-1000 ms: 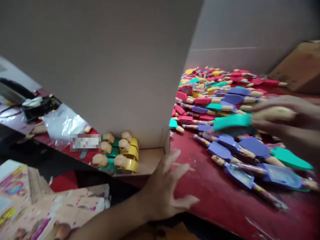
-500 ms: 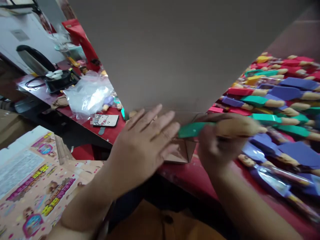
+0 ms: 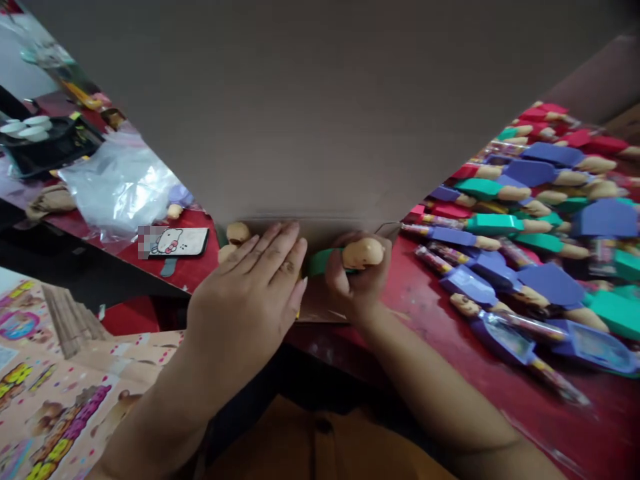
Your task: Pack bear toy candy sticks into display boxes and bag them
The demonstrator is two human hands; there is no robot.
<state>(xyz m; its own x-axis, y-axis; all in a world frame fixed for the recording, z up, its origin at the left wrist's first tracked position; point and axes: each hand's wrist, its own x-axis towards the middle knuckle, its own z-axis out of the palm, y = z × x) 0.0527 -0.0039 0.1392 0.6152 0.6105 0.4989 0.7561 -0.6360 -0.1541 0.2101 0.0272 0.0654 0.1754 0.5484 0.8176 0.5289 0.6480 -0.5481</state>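
My left hand (image 3: 245, 293) lies flat, fingers stretched out, over the left part of an open cardboard box (image 3: 323, 307). Beside its fingertips a tan bear head (image 3: 238, 233) pokes out; whatever lies under the palm is hidden. My right hand (image 3: 367, 287) is wrapped round a green toy shovel (image 3: 319, 262) with a tan bear-head handle, over the right part of the box. The green end points left, towards my left fingers. Behind both hands the box's large grey-brown lid flap (image 3: 340, 120) stands up and fills the upper view.
Several purple, green and red toy shovels (image 3: 550, 283) are piled on the red table (image 3: 420, 320) at right. On the left are a phone (image 3: 183, 241), clear plastic bags (image 3: 115, 187) and a black tray with white cups (image 3: 37, 130). Printed pink cardboard (image 3: 65, 407) lies lower left.
My right hand has carried the green toy shovel left and in over the box. My left hand stays flat on the box's left side. The view has turned slightly right.
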